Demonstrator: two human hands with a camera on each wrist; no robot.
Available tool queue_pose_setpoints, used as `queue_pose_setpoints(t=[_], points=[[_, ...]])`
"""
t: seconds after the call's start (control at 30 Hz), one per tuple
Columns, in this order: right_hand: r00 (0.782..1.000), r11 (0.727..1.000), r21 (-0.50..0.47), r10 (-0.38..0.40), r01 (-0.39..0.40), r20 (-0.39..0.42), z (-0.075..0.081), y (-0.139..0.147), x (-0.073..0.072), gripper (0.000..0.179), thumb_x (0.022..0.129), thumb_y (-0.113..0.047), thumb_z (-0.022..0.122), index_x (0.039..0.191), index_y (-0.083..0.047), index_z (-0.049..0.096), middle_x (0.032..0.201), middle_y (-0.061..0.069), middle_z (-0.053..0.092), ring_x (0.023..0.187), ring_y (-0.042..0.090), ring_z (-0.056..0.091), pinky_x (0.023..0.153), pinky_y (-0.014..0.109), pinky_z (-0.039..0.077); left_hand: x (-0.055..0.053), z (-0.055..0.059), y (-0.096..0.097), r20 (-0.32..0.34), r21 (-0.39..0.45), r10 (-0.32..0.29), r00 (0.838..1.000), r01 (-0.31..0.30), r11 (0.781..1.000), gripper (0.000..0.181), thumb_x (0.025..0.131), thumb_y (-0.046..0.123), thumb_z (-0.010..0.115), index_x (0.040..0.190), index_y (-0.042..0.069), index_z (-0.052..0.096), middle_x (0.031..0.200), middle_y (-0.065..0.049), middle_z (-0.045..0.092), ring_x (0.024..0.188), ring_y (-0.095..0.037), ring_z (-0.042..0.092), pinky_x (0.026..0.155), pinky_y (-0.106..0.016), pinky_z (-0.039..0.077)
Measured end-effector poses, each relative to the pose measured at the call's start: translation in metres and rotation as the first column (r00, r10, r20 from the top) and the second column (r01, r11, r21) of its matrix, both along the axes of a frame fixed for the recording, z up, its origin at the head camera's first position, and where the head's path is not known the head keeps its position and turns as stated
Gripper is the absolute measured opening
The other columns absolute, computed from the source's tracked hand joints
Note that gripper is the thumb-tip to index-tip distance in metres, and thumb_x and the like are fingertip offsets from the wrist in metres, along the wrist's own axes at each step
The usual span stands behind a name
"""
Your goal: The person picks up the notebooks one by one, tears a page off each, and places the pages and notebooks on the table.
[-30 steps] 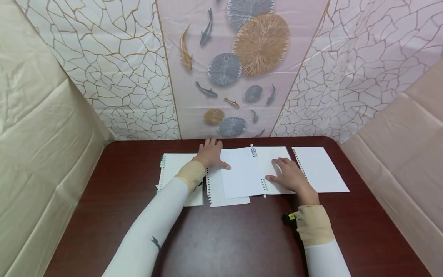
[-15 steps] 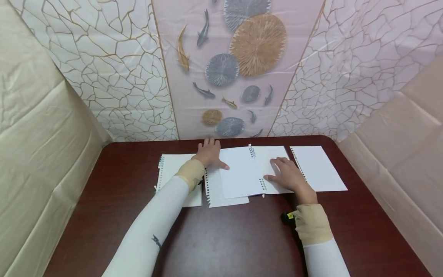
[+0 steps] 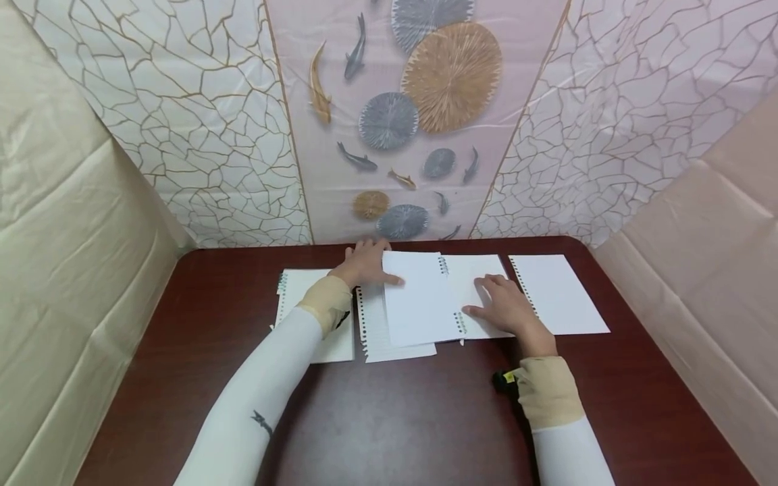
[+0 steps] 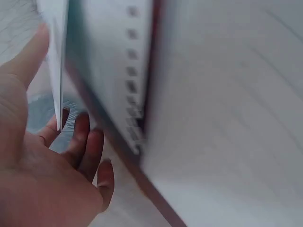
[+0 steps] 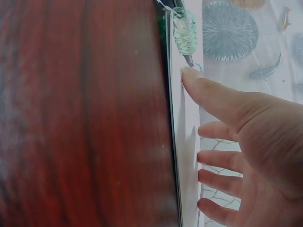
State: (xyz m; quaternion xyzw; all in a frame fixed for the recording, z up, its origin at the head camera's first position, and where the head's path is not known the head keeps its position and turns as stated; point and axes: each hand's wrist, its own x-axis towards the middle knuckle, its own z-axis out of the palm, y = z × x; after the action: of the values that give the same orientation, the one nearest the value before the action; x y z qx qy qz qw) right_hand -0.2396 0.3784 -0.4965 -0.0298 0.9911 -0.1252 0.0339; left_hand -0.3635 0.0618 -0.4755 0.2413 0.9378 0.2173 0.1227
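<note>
A spiral notebook (image 3: 471,270) lies spread at the back of the table. My left hand (image 3: 365,262) pinches the outer edge of its left-hand white page (image 3: 419,304), which is raised a little. In the left wrist view that page (image 4: 57,61) stands edge-on between the thumb and the first finger; the other fingers are loosely bent. My right hand (image 3: 507,304) rests on the right-hand page with fingers spread. The right wrist view shows its thumb tip (image 5: 189,73) by the greenish coil (image 5: 184,35).
A torn-edged lined sheet (image 3: 372,337) lies partly under the raised page. Left of it is another pad of hole-punched paper (image 3: 331,347), partly covered by my left forearm. A loose white sheet (image 3: 562,293) lies to the right on the dark red table (image 3: 389,418). A patterned cloth wall stands behind.
My left hand has turned slightly and lifted the left page's outer edge, whose far corner now sits higher. The right hand has stayed in place on the notebook.
</note>
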Motion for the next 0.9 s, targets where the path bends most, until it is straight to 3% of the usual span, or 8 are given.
queue_pose_setpoints(t=[0.13, 0.2, 0.3, 0.43, 0.5, 0.67, 0.77, 0.9], points=[[1.0, 1.0, 0.005, -0.007, 0.007, 0.001, 0.003, -0.001, 0.001, 0.08, 0.097, -0.049, 0.074, 0.155, 0.001, 0.05, 0.16, 0.033, 0.04, 0.147, 0.054, 0.036, 0.117, 0.07, 0.032, -0.001, 0.013, 0.002, 0.022, 0.206, -0.055, 0.998, 0.049, 0.977, 0.06, 0.103, 0.039, 0.069, 0.149, 0.01, 0.043, 0.117, -0.016, 0.066, 0.094, -0.028, 0.062, 0.085, -0.04, 0.05], [1.0, 1.0, 0.007, -0.007, 0.007, 0.002, 0.003, 0.0, 0.001, 0.08, 0.097, -0.049, 0.074, 0.155, 0.001, 0.05, 0.16, 0.033, 0.041, 0.147, 0.054, 0.036, 0.117, 0.07, 0.032, -0.003, 0.014, 0.006, 0.02, 0.297, -0.083, 0.996, 0.073, 0.952, 0.053, 0.106, 0.03, 0.063, 0.151, 0.012, 0.041, 0.102, -0.013, 0.065, 0.081, -0.026, 0.063, 0.072, -0.036, 0.05], [1.0, 1.0, -0.003, -0.003, 0.003, 0.003, 0.001, 0.002, 0.0, 0.079, 0.097, -0.049, 0.074, 0.154, 0.001, 0.051, 0.159, 0.033, 0.041, 0.147, 0.054, 0.036, 0.117, 0.07, 0.032, 0.001, 0.021, 0.013, 0.041, 0.423, -0.124, 0.991, 0.095, 0.901, 0.054, 0.108, 0.02, 0.058, 0.158, 0.014, 0.038, 0.088, -0.01, 0.062, 0.073, -0.03, 0.068, 0.066, -0.039, 0.054], [1.0, 0.996, -0.084, 0.001, -0.002, -0.011, 0.003, 0.006, 0.0, 0.076, 0.1, -0.047, 0.071, 0.152, 0.003, 0.052, 0.157, 0.033, 0.044, 0.146, 0.054, 0.038, 0.118, 0.069, 0.031, 0.009, 0.032, 0.026, 0.09, 0.529, -0.17, 0.981, 0.097, 0.843, 0.063, 0.109, 0.015, 0.054, 0.167, 0.016, 0.028, 0.087, -0.012, 0.065, 0.073, -0.035, 0.073, 0.07, -0.053, 0.061], [1.0, 0.991, -0.13, 0.01, -0.013, -0.022, 0.004, 0.008, 0.0, 0.074, 0.102, -0.046, 0.068, 0.152, 0.005, 0.051, 0.156, 0.033, 0.045, 0.146, 0.053, 0.038, 0.119, 0.068, 0.031, 0.013, 0.037, 0.034, 0.095, 0.559, -0.177, 0.98, 0.094, 0.824, 0.062, 0.11, 0.015, 0.052, 0.167, 0.015, 0.028, 0.09, -0.013, 0.066, 0.073, -0.035, 0.074, 0.07, -0.056, 0.062], [0.996, 0.969, -0.244, 0.013, -0.034, -0.089, 0.014, 0.01, 0.003, 0.067, 0.108, -0.043, 0.06, 0.151, 0.006, 0.051, 0.153, 0.032, 0.049, 0.145, 0.051, 0.042, 0.118, 0.065, 0.034, 0.019, 0.044, 0.053, 0.101, 0.606, -0.15, 0.984, 0.058, 0.794, 0.053, 0.111, 0.017, 0.052, 0.162, 0.016, 0.036, 0.098, -0.01, 0.069, 0.069, -0.03, 0.075, 0.063, -0.046, 0.063], [0.989, 0.915, -0.402, -0.033, -0.027, -0.141, 0.027, 0.004, 0.006, 0.059, 0.111, -0.045, 0.053, 0.147, 0.003, 0.057, 0.145, 0.027, 0.059, 0.135, 0.046, 0.056, 0.109, 0.061, 0.047, 0.023, 0.046, 0.063, 0.118, 0.634, -0.131, 0.984, 0.026, 0.773, 0.056, 0.112, 0.019, 0.054, 0.163, 0.015, 0.033, 0.103, -0.011, 0.071, 0.066, -0.026, 0.074, 0.064, -0.048, 0.064], [0.986, 0.758, -0.647, -0.03, -0.083, -0.163, 0.049, -0.013, 0.01, 0.055, 0.113, -0.046, 0.048, 0.141, 0.001, 0.06, 0.132, 0.024, 0.069, 0.114, 0.042, 0.071, 0.088, 0.052, 0.062, 0.029, 0.047, 0.074, 0.158, 0.693, -0.124, 0.98, -0.02, 0.721, 0.068, 0.112, 0.029, 0.056, 0.168, 0.014, 0.019, 0.106, -0.016, 0.072, 0.069, -0.027, 0.075, 0.067, -0.053, 0.064]])
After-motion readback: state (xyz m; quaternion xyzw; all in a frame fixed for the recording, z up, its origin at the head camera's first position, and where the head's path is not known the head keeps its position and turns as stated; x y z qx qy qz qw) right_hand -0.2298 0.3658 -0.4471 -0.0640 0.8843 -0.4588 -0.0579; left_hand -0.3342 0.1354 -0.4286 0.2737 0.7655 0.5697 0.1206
